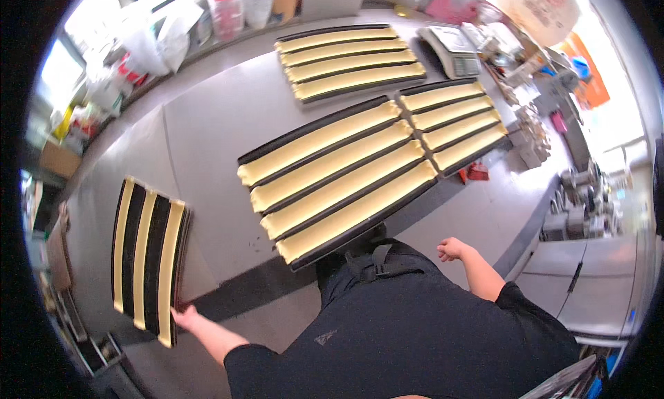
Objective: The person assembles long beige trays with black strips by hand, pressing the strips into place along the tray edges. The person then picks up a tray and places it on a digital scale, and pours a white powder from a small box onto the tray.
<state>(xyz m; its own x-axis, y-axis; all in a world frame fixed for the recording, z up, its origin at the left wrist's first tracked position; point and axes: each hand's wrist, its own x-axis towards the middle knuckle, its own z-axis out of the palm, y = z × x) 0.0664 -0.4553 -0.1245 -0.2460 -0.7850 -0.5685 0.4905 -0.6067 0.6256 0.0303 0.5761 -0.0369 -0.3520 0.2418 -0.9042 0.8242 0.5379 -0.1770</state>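
At the left end of the metal table, my left hand point(183, 317) grips the near corner of a black baking tray point(158, 240). Long pale-yellow dough strips point(143, 254) lie along its grooves, with dark bare grooves between them. Part of my left hand's fingers is hidden at the tray edge. My right hand point(452, 249) hangs beside my body over the table's near side, its fingers loosely bent and nothing visible in them. In front of me lies a larger tray point(344, 246) filled with several dough strips.
Two more loaded trays point(360, 27) point(472, 162) lie at the back and right. A kitchen scale point(460, 66) stands at the far right, a red object point(477, 171) under the right tray's edge. Bags point(142, 39) line the back. A steel cabinet point(546, 274) is at right.
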